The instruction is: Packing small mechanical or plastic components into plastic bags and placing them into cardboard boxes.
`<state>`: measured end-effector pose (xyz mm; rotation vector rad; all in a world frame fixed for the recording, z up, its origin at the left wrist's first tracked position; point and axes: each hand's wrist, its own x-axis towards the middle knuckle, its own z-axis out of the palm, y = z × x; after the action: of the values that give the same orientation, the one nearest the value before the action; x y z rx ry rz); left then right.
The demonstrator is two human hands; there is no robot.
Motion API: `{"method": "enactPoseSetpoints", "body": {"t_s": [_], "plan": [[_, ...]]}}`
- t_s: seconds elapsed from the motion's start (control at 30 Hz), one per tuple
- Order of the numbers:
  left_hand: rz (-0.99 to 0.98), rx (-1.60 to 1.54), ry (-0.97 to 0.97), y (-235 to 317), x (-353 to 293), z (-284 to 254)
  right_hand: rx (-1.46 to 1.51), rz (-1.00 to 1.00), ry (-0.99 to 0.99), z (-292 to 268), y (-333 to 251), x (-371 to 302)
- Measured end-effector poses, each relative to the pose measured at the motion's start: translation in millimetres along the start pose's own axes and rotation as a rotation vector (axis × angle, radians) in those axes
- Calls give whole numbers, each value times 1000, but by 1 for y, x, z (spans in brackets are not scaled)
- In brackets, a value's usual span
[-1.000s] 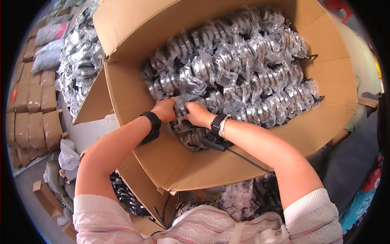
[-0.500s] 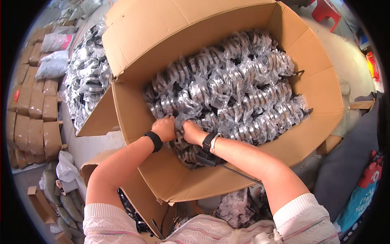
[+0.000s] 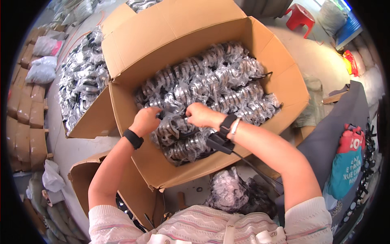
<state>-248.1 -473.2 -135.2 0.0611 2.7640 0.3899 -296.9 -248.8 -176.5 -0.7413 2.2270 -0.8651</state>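
A big open cardboard box [image 3: 280, 61] holds rows of shiny round metal parts [image 3: 211, 81], each wrapped in clear plastic, some with dark stems. My left hand [image 3: 147, 120] is over the box's near left part, its fingers curled together at the wrapped parts. Across from it, my right hand [image 3: 201, 115] has its fingers bent in and pinched near the plastic. Between the two hands lies a wrapped metal part [image 3: 170, 126] in the near row. Whatever the fingertips grip is hidden. Both wrists wear black bands; a black device with a cable hangs by the right one.
Left of the box, another carton is heaped with wrapped parts [image 3: 83, 81]. Stacked brown cartons [image 3: 30, 105] stand farther left. A smaller open carton [image 3: 81, 179] sits near left. To the right are a grey cloth [image 3: 321, 134], a red-and-teal bag [image 3: 346, 162] and a red stool [image 3: 300, 18].
My hands have moved apart, the left to the left and slightly up, the right slightly right and up. The wrapped part between them now shows more. The view has shifted.
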Motion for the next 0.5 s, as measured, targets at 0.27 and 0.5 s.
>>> {"method": "enactPoseSetpoints", "body": {"t_s": [0.27, 0.5], "plan": [[402, 678, -304, 36, 4, 94, 15, -59, 108, -78, -24, -144], [471, 739, -347, -8, 24, 112, 216, 106, 114, -84, -26, -215]]}}
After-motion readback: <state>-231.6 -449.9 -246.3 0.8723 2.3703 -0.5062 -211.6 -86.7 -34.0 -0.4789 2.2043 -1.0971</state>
